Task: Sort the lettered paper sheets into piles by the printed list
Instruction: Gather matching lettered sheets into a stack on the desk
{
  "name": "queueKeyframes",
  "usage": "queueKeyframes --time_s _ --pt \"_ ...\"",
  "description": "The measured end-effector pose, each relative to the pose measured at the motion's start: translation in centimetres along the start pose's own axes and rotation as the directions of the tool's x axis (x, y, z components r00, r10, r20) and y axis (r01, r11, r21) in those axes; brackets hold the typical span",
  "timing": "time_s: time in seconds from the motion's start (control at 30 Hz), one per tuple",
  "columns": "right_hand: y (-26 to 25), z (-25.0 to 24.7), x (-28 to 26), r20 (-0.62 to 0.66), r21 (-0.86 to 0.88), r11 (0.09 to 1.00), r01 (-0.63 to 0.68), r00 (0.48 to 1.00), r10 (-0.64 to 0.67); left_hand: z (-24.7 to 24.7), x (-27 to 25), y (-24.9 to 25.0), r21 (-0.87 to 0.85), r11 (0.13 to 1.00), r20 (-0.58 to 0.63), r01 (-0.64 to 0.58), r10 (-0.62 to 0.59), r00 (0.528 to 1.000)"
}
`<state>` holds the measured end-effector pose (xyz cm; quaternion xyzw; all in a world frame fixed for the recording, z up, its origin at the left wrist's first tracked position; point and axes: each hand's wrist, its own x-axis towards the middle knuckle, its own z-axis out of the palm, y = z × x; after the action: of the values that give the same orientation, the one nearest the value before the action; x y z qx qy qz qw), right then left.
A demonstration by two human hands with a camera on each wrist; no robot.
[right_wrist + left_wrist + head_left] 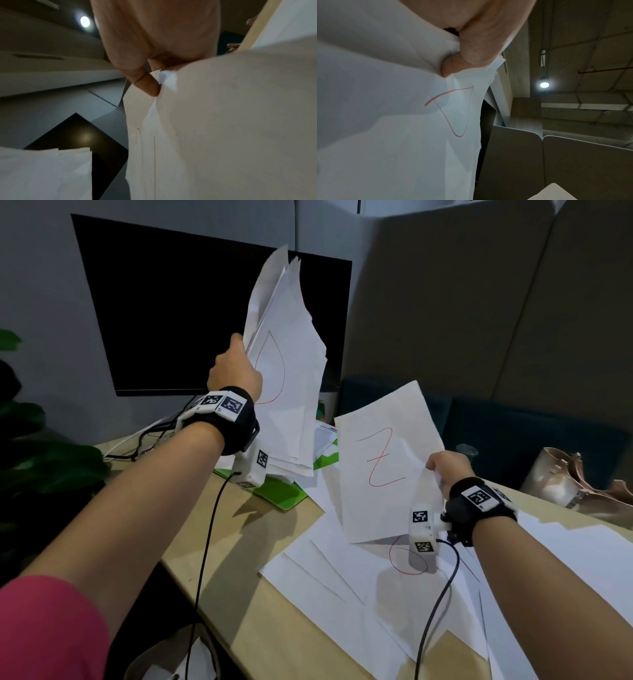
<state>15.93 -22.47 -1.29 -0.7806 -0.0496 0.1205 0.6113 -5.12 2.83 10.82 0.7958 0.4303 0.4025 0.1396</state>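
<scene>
Head view: my left hand (pixel 234 369) grips a raised stack (pixel 287 371); my right hand (pixel 448 470) pinches the Z sheet (pixel 383 460) above piles (pixel 342 577) on the counter (pixel 239 559). Left wrist: thumb (pixel 471 54) clamps the stack (pixel 402 135). Right wrist: fingers (pixel 145 81) pinch the sheet's (pixel 223 121) edge.

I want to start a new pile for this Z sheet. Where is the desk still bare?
Bare wood lies between the green folder and the sheets on the desk, running to the near desk edge. Right of that, paper covers nearly everything.
</scene>
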Motion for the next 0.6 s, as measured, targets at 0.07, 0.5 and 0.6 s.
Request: queueKeyframes --time_s 0.07,0.5,0.6 --pt "-0.3 0.3 0.0 0.007 0.056 0.996 0.072 0.997 -0.073 -0.3 0.3 -0.1 -0.002 1.0 -0.016 0.011 -0.011 1.0" --pt "-0.9 5.7 -0.8 0.181 0.164 0.972 -0.17 0.974 0.14 -2.8 2.3 -2.4 -0.071 0.995 -0.125 0.064 -0.073 0.989" --pt "0.4 9.0 -2.0 0.291 0.137 0.966 -0.218 0.941 0.171 -3.2 2.5 -2.8 -0.089 0.994 -0.144 0.065 -0.077 0.987"
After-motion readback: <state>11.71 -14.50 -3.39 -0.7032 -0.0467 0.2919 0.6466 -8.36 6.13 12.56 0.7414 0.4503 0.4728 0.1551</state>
